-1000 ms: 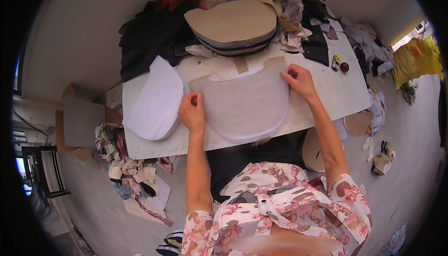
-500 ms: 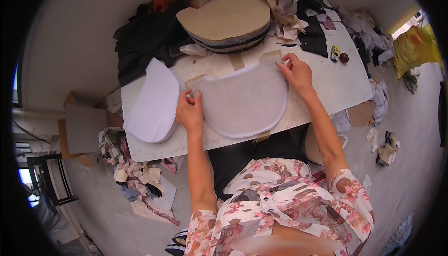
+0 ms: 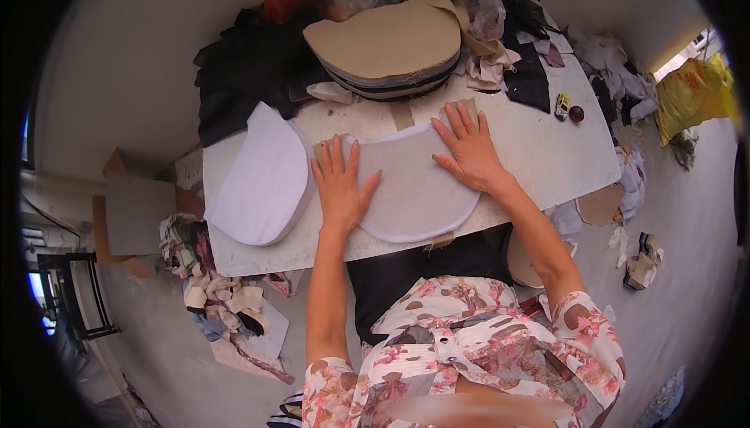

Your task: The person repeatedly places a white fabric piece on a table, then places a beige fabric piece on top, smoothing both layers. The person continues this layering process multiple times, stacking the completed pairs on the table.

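A greyish-white fabric panel, curved along the near edge and edged in brighter white, lies flat on the white table. My left hand rests on its left end, fingers stretched out. On the right end my right hand lies flat, fingers spread. Neither hand grips anything. Strips of tan tape show on the table around the panel. Left of my left hand is a stack of white curved pieces.
A thick pile of tan and dark cut pieces stands at the back. Black cloth covers the far left corner. A toy car and a dark red ball sit at the right. Fabric scraps lie on the floor.
Both hands have gone from pinching the panel's upper corners to lying flat on it with fingers spread. The panel now lies flat beneath them.
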Motion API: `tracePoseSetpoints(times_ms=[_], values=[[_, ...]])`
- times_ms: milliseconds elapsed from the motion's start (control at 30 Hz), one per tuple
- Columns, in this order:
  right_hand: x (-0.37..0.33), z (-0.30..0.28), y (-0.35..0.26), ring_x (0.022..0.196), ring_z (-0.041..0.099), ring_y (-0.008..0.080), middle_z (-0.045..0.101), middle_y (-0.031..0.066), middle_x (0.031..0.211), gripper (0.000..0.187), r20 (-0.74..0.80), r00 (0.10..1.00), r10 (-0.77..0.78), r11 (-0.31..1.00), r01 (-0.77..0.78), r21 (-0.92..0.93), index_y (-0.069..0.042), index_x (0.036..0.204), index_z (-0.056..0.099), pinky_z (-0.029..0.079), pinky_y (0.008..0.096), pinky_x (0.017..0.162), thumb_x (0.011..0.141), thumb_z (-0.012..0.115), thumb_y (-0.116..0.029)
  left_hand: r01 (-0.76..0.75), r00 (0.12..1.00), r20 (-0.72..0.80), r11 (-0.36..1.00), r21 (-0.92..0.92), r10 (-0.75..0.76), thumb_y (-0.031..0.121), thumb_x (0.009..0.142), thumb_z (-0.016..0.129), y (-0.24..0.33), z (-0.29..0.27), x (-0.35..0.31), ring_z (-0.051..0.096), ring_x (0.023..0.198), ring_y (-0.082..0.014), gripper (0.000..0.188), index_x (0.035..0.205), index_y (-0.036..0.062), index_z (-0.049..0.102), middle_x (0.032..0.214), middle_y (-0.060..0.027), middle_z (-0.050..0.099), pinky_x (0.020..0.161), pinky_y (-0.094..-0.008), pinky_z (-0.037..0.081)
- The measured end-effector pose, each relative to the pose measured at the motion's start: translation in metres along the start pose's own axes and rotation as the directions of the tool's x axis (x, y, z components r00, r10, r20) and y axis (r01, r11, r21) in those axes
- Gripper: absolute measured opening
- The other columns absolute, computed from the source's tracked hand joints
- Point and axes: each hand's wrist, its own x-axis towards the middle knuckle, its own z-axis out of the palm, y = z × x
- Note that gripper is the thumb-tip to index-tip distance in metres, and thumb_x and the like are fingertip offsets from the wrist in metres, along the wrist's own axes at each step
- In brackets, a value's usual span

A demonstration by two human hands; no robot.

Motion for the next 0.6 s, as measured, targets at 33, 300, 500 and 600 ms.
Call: tracePoseSetpoints(times_ms=[33,300,500,600], values=[[0.005,-0.006,-0.002,0.139,0.022,0.0356,0.032,0.0176,0.146,0.058,-0.113,0.993,-0.018,1.000,0.019,0.010,-0.011,0.136,0.045,0.016,0.0571,0.111,0.089,0.055,-0.044,-0.005,1.000,-0.010,1.000,-0.004,0.005,0.046,0.084,0.062,0.000,0.000,-0.001,0.015,0.142,-0.0407,0.069,0.141,0.0109,0.043,0.153,-0.0188,0.023,0.113,-0.0584,0.009],[0.143,-0.048,-0.034,0.084,0.060,0.0277,0.064,0.0063,0.083,0.018,-0.540,0.841,0.036,0.924,0.177,0.338,-0.007,0.083,0.066,0.048,0.0412,0.071,0.073,0.075,-0.019,0.011,0.944,-0.319,0.973,-0.229,-0.086,0.033,0.087,0.062,0.011,-0.019,0.002,0.022,0.140,-0.0398,0.054,0.134,0.0092,0.050,0.147,-0.0198,0.032,0.112,-0.0557,0.013],[0.199,-0.024,-0.028,0.080,0.059,0.0294,0.064,0.0083,0.080,0.009,-0.373,0.928,-0.016,0.975,0.098,0.202,-0.007,0.082,0.066,0.047,0.0417,0.069,0.076,0.068,-0.014,0.066,0.925,-0.242,0.751,-0.657,-0.293,0.029,0.095,0.055,0.004,-0.025,0.022,0.048,0.125,-0.0295,0.039,0.125,0.0031,0.056,0.132,-0.0182,0.053,0.100,-0.0402,0.040],[0.193,-0.028,-0.026,0.081,0.059,0.0293,0.064,0.0086,0.077,0.006,-0.351,0.935,-0.054,0.973,0.128,0.191,-0.007,0.080,0.065,0.048,0.0418,0.069,0.077,0.064,-0.011,0.190,0.899,0.101,0.173,-0.967,-0.426,0.032,0.096,0.055,0.006,-0.023,0.038,0.056,0.115,-0.0247,0.041,0.121,0.0004,0.057,0.126,-0.0142,0.057,0.091,-0.0358,0.047]])
